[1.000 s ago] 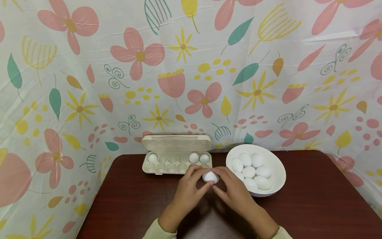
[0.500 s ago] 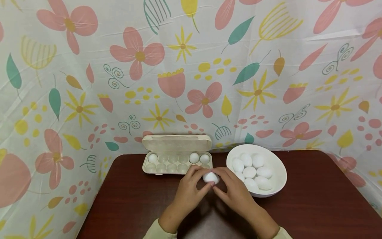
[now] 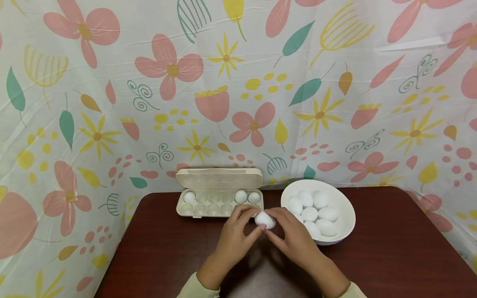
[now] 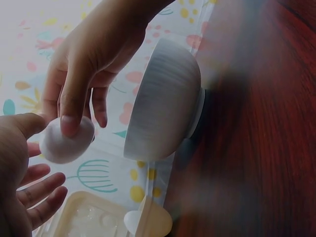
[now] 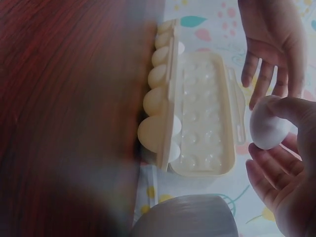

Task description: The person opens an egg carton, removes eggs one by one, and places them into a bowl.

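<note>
A white egg (image 3: pixel 265 220) is held above the table between both hands, in front of the carton and bowl. My left hand (image 3: pixel 235 234) pinches its left side with thumb and index finger; the other fingers spread loosely. From the right, my right hand (image 3: pixel 292 236) grips it, the thumb (image 4: pixel 70 126) pressing on the shell in the left wrist view. Behind the left hand stands a cream egg carton (image 3: pixel 220 178), lid up, with 3 eggs showing in its back row; the hands cover its front right corner. A white bowl (image 3: pixel 347 215) with several eggs (image 3: pixel 309 214) sits at the right.
A dark red-brown table (image 3: pixel 156 244) carries everything. A floral cloth (image 3: pixel 238 82) hangs close behind the carton and bowl. The right hand overlaps the bowl's left edge in the head view.
The egg has shifted slightly to the right and tilted a little between the fingertips. Both hands have stayed nearly in place; carton and bowl stand as before.
</note>
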Available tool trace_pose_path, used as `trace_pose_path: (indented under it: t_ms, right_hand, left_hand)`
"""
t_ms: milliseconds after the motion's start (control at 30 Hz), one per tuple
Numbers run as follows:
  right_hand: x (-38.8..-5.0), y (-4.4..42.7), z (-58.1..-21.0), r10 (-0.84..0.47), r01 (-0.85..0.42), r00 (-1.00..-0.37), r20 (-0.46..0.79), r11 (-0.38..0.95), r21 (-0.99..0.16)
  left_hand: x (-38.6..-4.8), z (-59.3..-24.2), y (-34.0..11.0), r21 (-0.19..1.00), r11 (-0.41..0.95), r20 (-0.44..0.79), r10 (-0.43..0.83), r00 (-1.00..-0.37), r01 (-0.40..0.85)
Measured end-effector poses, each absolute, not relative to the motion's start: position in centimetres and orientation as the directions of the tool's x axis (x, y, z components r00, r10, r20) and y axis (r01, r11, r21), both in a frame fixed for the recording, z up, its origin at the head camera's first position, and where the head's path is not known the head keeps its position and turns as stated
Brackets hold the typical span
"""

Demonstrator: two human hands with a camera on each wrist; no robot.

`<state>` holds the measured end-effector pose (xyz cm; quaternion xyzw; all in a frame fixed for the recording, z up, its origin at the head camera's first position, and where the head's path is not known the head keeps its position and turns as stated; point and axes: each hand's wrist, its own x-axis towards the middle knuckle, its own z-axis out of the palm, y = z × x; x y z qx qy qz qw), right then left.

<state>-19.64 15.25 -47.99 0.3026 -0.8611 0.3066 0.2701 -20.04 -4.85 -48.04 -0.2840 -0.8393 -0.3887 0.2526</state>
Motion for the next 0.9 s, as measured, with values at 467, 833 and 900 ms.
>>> trace_pose_path:
  t_ms: [467,833,900]
  right_hand:
    - [-19.8,16.8,-47.9,-0.284,-0.628,-0.706,0.649,0.674,-0.389]
    - [-20.2,17.7,-48.0,-0.192,-0.566,-0.724,0.663,0.715,-0.410]
    - [-20.2,17.9,-47.9,-0.173,-0.547,-0.728,0.663,0.730,-0.409]
  left_hand:
    - [-21.1,-48.2,-5.6,0.518,0.587,0.641,0.216,-0.737,0.622]
    - [-22.8,-48.3,-6.2,0.523,0.613,0.622,0.201,-0.757,0.592]
    - [-23.2,-48.3,-6.2,0.519,0.615,0.628,0.197,-0.753,0.594]
